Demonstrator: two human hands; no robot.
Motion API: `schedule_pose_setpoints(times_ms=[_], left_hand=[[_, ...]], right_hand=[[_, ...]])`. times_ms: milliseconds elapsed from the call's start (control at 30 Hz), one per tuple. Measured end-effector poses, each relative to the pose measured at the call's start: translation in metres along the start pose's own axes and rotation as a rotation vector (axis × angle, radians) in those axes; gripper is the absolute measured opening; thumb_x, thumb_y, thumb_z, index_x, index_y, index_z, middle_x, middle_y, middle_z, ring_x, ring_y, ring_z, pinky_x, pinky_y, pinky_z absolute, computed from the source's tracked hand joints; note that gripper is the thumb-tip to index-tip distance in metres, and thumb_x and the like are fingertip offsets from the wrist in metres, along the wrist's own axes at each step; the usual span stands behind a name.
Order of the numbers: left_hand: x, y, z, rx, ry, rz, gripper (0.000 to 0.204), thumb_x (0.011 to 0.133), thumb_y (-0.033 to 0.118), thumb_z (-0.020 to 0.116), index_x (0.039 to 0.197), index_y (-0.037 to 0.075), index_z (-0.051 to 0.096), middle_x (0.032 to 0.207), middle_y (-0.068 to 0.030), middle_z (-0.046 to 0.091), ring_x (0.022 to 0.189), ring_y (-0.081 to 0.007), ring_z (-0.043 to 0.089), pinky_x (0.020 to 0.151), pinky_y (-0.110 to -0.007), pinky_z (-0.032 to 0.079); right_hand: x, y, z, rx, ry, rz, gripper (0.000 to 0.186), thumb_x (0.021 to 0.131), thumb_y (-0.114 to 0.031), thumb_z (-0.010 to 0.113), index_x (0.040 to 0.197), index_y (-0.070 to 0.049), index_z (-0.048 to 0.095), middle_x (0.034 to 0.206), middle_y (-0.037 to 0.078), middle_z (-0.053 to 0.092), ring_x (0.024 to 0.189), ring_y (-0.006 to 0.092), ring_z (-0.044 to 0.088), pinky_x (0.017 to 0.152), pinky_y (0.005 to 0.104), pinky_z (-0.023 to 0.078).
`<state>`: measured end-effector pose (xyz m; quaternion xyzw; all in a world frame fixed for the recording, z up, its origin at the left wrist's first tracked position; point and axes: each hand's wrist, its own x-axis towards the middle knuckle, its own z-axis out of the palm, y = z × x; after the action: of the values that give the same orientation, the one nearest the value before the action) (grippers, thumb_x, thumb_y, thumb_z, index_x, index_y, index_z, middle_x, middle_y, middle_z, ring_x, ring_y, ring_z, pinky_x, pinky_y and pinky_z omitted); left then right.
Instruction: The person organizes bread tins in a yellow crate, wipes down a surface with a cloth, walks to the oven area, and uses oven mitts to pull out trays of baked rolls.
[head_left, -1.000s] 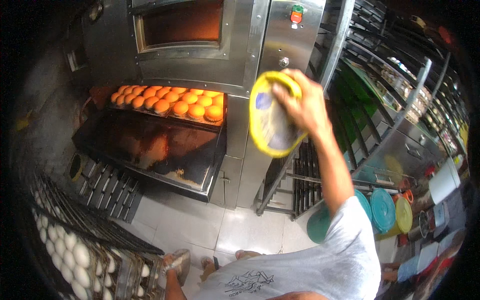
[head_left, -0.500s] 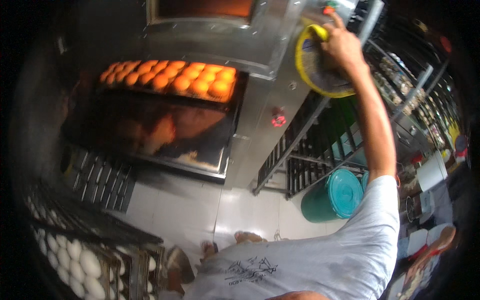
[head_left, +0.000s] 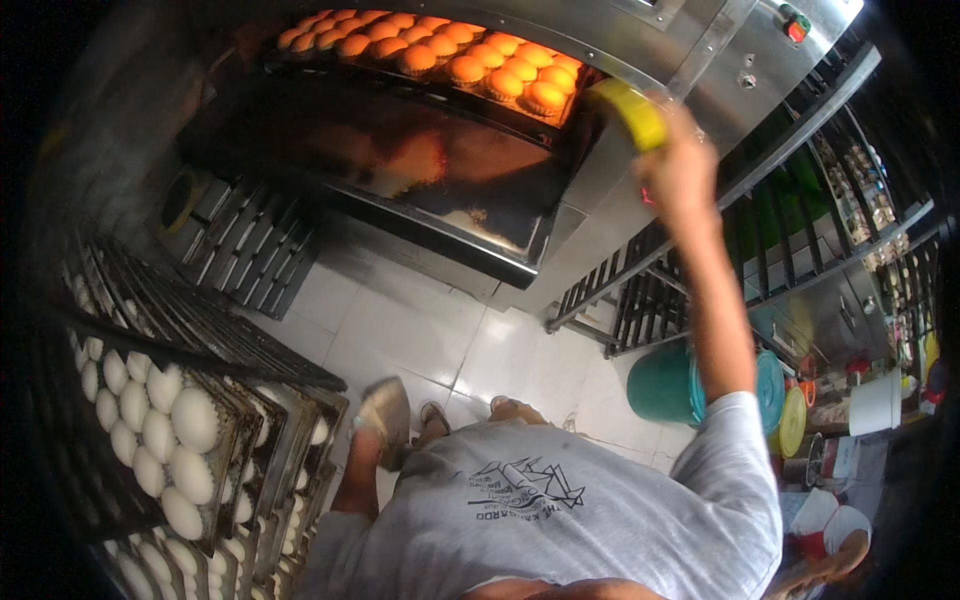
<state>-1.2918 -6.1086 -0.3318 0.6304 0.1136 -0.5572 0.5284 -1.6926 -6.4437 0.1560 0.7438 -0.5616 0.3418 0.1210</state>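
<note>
We grip a blurred, curved yellow pad (head_left: 632, 112) in our right hand (head_left: 682, 168), raised before the front of a stainless-steel oven (head_left: 725, 90), just right of its open mouth. Low on our other side, our left hand (head_left: 367, 440) is at a worn tan pad (head_left: 388, 408); whether its fingers are closed, we cannot tell. Round, orange-lit buns (head_left: 466, 70) stand in the oven; pale, oval dough pieces (head_left: 195, 420) line dark metal trays (head_left: 232, 470).

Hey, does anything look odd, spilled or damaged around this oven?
One thing: a pale, uneven patch near the front right corner of the lowered dark oven door. It stands out against the dark surface; I can't tell whether it's wear or residue. The domed bakes sit in rows.
</note>
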Motion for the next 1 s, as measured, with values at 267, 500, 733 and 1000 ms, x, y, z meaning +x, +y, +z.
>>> schedule_pose_setpoints(times_ms=[267,500,733,1000], left_hand=[[0.024,0.051,0.111,-0.618,-1.296,0.154,0.046,0.107,0.026,0.034,0.145,0.004,0.046,0.143,-0.0093,0.054,0.128,-0.0234,0.052,0.112,-0.038,0.039],[-0.142,0.148,0.212,0.215,-0.642,0.704,0.029,0.093,0.026,0.067,0.115,0.006,0.063,0.111,-0.0053,0.066,0.106,-0.0192,0.06,0.091,-0.036,0.049],[-0.096,0.207,0.232,0.077,-0.041,0.81,0.027,0.09,0.03,0.074,0.093,0.005,0.063,0.081,0.0008,0.061,0.075,-0.0124,0.056,0.07,-0.03,0.048],[-0.031,0.118,0.193,0.821,-0.361,0.607,0.029,0.089,0.031,0.071,0.079,0.004,0.064,0.071,-0.0033,0.065,0.065,-0.0109,0.057,0.058,-0.034,0.048]], right_hand=[[-0.093,-0.056,0.154,0.212,-0.771,-0.255,0.087,0.086,-0.056,0.07,0.144,0.003,0.045,0.146,0.026,0.046,0.143,0.0413,0.036,0.118,0.0458,0.028],[-0.186,-0.147,0.131,1.143,-1.076,0.177,0.086,0.075,-0.04,0.088,0.138,0.004,0.051,0.132,0.023,0.061,0.123,0.0306,0.059,0.107,0.0376,0.044],[-0.205,-0.174,0.106,1.049,-0.837,-0.27,0.039,0.08,-0.014,0.079,0.116,-0.004,0.068,0.1,0.015,0.067,0.094,0.0346,0.066,0.087,0.0376,0.051],[-0.247,-0.129,0.18,1.65,-0.867,0.654,0.024,0.086,-0.004,0.066,0.109,0.001,0.068,0.099,0.005,0.072,0.085,0.0125,0.065,0.077,0.0299,0.052]])
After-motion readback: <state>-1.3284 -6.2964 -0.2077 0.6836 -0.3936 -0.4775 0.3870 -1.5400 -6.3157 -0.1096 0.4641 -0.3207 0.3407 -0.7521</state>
